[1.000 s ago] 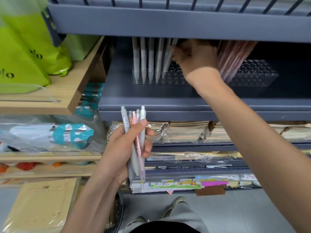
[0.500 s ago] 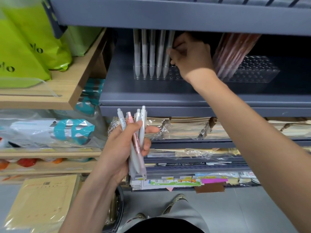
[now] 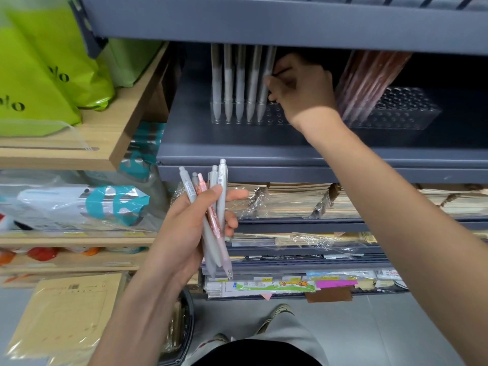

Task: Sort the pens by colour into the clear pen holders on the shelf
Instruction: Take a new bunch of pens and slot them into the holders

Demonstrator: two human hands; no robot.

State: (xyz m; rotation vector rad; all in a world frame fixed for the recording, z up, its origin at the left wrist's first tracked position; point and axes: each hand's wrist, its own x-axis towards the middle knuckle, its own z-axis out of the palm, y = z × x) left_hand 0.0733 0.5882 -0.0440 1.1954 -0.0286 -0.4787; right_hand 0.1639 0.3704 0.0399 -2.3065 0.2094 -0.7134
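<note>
My left hand (image 3: 184, 231) grips a bundle of pens (image 3: 211, 220) below the grey shelf, several grey ones and one pink, tips down. My right hand (image 3: 301, 88) reaches onto the shelf, its fingers closed on the rightmost grey pen (image 3: 262, 83) of a row standing upright in a clear holder (image 3: 274, 116). To the right stands a second clear holder (image 3: 401, 109) with several pink pens (image 3: 369, 80) leaning at its left end. The tops of all standing pens are hidden by the shelf above.
The grey metal shelf (image 3: 264, 151) has another shelf (image 3: 264, 22) close overhead. Green bags (image 3: 47, 75) sit on a wooden shelf at the left. Wrapped paper stacks (image 3: 290, 199) and stationery fill the lower shelves. A brown envelope pack (image 3: 66, 313) lies at the bottom left.
My right hand has set the grey pen more upright at the end of the row and slid slightly lower. The left hand's bundle has barely shifted.
</note>
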